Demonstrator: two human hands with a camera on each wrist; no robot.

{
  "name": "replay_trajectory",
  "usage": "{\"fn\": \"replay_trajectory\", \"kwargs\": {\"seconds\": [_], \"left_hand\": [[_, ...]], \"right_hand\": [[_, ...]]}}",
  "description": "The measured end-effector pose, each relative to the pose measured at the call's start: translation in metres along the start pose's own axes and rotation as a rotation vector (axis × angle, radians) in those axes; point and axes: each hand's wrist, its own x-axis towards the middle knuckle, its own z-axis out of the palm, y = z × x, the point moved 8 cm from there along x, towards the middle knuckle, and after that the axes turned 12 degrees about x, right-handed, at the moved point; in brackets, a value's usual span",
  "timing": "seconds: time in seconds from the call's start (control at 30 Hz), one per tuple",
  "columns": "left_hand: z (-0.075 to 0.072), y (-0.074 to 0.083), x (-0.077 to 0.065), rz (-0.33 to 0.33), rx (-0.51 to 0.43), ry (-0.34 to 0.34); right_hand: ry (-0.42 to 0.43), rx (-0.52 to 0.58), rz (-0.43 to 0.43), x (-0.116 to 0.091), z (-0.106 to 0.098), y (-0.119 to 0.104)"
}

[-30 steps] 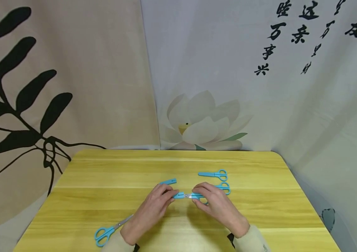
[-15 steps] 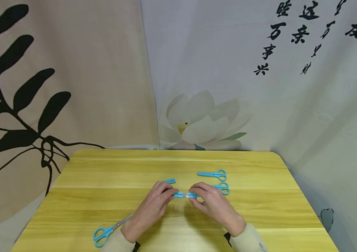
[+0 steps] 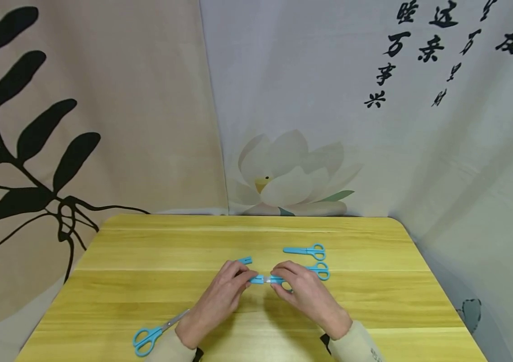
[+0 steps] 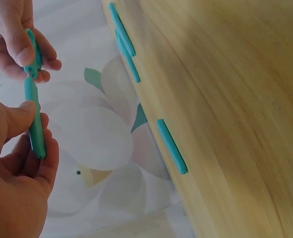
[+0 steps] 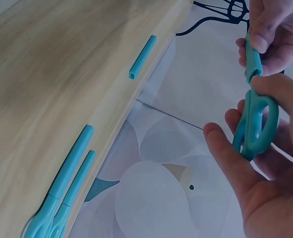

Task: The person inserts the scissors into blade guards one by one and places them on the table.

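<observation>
Between its thumb and fingers, my left hand (image 3: 218, 296) pinches a blue blade cover (image 4: 34, 119). My right hand (image 3: 308, 296) grips the blue handles of a pair of scissors (image 5: 258, 124), its thumb near the pivot. The blades run into the mouth of the cover, and only a short bit of metal shows between cover and handles. Beyond the left hand lies a loose blue cover (image 3: 245, 260). Bare-bladed scissors (image 3: 148, 339) rest by the left forearm, the blade tip close to the wrist.
Two more pairs of scissors lie beyond the right hand: one covered pair (image 3: 299, 250) farther back, and a nearer pair (image 3: 322, 271) partly hidden by that hand. Everything is on a yellow wooden table (image 3: 401, 296), with a printed curtain (image 3: 311, 100) behind its far edge.
The right hand has come slightly left, closer to the left hand. Less of the blades shows between the cover and the handles.
</observation>
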Motion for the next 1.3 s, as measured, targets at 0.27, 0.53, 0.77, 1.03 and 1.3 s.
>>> {"fn": "replay_trajectory", "kwargs": {"seconds": [0.27, 0.53, 0.77, 1.03, 1.3], "left_hand": [[-0.0015, 0.0014, -0.0001, 0.016, 0.006, 0.013], [-0.0021, 0.0024, -0.0004, 0.027, 0.003, 0.026], [-0.001, 0.002, -0.0004, 0.023, 0.003, 0.021], [-0.0009, 0.001, -0.0007, 0.029, 0.015, 0.035], [-0.003, -0.0003, 0.0021, 0.024, 0.035, 0.039]], "right_hand": [[0.018, -0.01, -0.014, 0.0008, 0.0008, -0.0016], [0.026, -0.013, -0.025, 0.0019, 0.0024, -0.0038], [0.029, -0.035, -0.033, 0.0035, 0.0031, -0.0067], [0.021, -0.05, -0.027, 0.0061, 0.0057, -0.0077], [-0.003, -0.054, 0.0, 0.0099, 0.0072, -0.008]]}}
